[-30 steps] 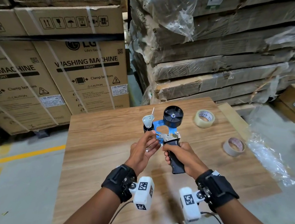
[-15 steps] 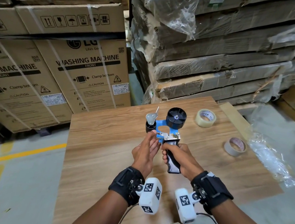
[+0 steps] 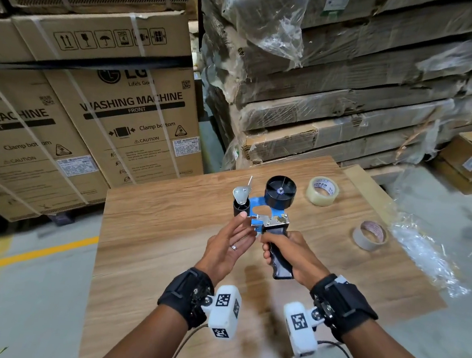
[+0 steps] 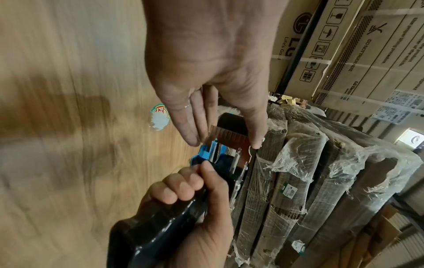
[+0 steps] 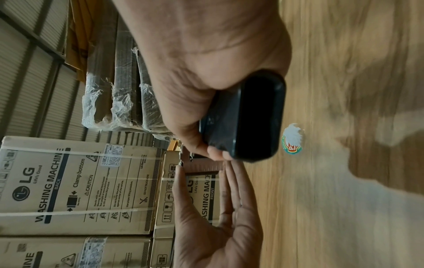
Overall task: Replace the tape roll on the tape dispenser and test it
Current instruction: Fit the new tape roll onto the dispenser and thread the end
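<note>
The tape dispenser [image 3: 267, 213] has a blue frame, a bare black hub and a black handle, and I hold it above the wooden table [image 3: 158, 229]. My right hand [image 3: 280, 244] grips the handle [image 5: 247, 117]. My left hand [image 3: 245, 224] is open beside the dispenser's front, with straight fingers [image 4: 190, 130] and thumb flanking the toothed blade [image 4: 229, 133]. No roll sits on the hub [image 3: 280, 190]. A full clear tape roll [image 3: 322, 191] lies flat behind the dispenser. A nearly bare cardboard core [image 3: 369, 235] lies to the right.
Crumpled clear plastic wrap [image 3: 426, 253] lies at the table's right edge. Washing machine cartons [image 3: 103, 122] stand behind on the left, and wrapped flat cardboard stacks [image 3: 340, 102] on the right. A round sticker [image 5: 292, 138] marks the tabletop. Grey floor with a yellow line lies left.
My left hand's fingers have uncurled from the dispenser's front and now lie straight, palm showing. The right hand keeps its grip on the handle, with the dispenser almost in the same place.
</note>
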Motion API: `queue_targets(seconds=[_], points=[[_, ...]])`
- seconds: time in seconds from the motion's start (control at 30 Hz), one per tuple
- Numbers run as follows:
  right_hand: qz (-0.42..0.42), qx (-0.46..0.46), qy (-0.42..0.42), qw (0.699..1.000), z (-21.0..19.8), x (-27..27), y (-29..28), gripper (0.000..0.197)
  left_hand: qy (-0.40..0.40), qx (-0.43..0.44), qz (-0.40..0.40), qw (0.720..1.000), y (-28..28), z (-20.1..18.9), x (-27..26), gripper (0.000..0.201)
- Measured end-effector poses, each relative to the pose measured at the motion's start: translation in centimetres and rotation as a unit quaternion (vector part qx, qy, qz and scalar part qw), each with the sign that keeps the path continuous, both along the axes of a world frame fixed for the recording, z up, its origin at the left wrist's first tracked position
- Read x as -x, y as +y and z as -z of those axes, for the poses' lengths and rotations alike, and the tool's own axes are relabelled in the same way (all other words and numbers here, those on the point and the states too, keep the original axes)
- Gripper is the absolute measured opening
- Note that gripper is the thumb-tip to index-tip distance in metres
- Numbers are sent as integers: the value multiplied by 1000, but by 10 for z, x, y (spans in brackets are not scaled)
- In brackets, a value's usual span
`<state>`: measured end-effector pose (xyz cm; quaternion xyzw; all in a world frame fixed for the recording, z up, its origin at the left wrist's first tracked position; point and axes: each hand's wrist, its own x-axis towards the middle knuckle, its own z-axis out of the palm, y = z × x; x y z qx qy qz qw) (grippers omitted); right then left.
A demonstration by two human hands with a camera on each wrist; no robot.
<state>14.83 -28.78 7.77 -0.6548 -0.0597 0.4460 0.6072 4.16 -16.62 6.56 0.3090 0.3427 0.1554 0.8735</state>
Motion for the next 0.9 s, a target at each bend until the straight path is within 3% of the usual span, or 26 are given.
queue_targets(seconds=[0.67, 0.9], points=[[37, -16, 27, 999, 12, -10, 0, 5, 15, 12, -28, 999, -20, 17, -12, 48], [31, -19, 30, 999, 19, -18, -4, 5, 42, -23, 22, 999, -15, 23, -15, 52]])
